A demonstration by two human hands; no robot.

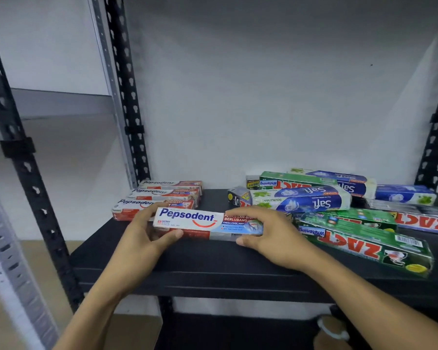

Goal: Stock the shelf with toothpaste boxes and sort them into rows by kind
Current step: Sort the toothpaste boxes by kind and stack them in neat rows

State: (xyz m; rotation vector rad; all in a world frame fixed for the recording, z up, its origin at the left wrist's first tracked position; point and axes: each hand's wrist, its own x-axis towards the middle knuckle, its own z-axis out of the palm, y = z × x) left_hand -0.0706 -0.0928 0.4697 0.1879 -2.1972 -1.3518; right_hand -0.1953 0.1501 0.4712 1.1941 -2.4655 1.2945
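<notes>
A Pepsodent box [208, 223] is held at both ends by the left hand [147, 236] and right hand [271, 236], fingers curled round it, just near of the Pepsodent row [162, 195] on the shelf [213, 263]; it is likely being added to that row; squaring against it is needed next.

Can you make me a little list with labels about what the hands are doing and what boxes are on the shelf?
hands: left hand and right hand both hold one Pepsodent box by its ends
Pepsodent row: three boxes, back left of the shelf
unsorted: green Zact boxes and blue Safi boxes, jumbled on the right
</notes>
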